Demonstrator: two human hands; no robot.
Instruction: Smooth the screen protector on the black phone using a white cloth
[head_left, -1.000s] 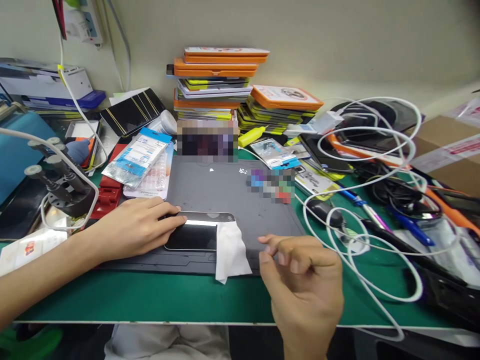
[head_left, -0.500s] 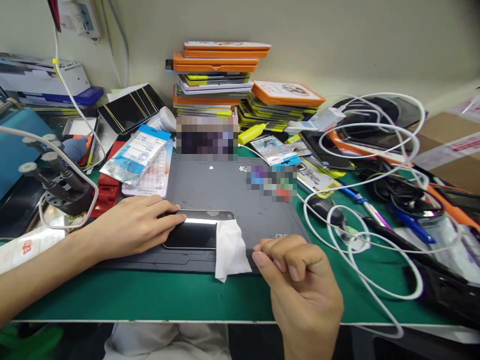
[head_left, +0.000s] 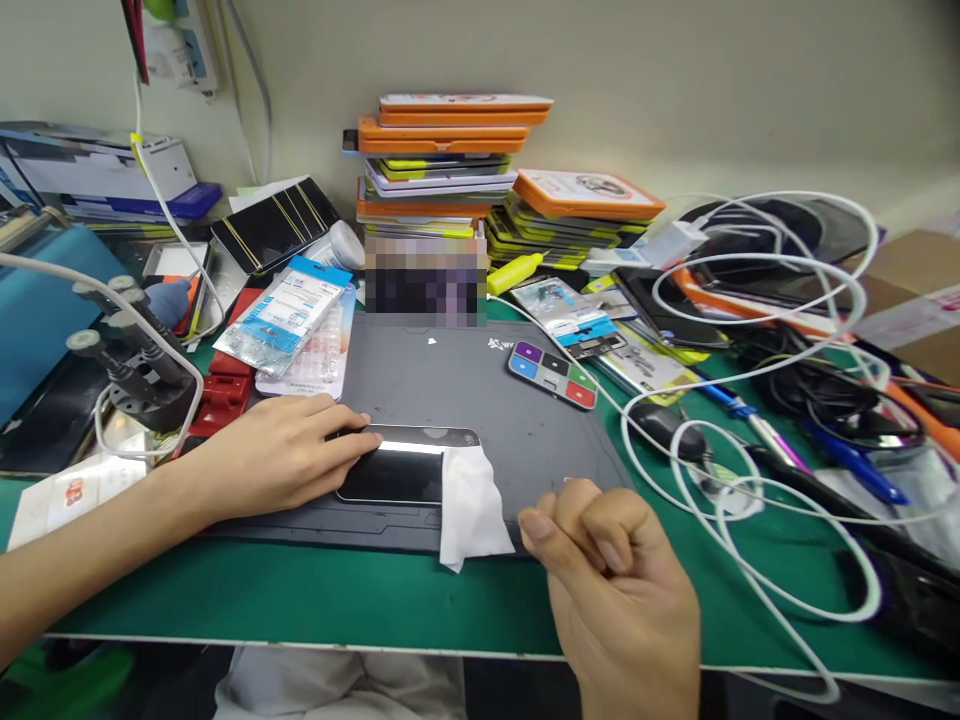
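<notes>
A dark glossy smartphone [head_left: 390, 479] with a thin silver rim lies on the grey work mat [head_left: 420, 385]. My left hand [head_left: 300, 450] rests palm down at the phone's left end, fingertips pressed on its glass and edge. Draped over the phone's lower right part is a white wipe [head_left: 474, 510], hanging past the mat's front edge. To the right of the wipe, apart from it, my right hand [head_left: 615, 560] is raised with fingers curled and thumb near the index finger. Whatever may be inside those fingers is hidden.
A plate with coloured squares [head_left: 553, 375] lies on the mat's right side. Orange and yellow flat cases [head_left: 442, 135] are stacked behind. Loops of white cable [head_left: 720, 500] cover the right. A grey tool holder [head_left: 150, 400] and plastic-wrapped packets [head_left: 285, 315] stand left.
The whole view has shifted slightly, so everything appears a little farther right and lower. My left hand stays on the phone. My right hand keeps its curled shape near the wipe.
</notes>
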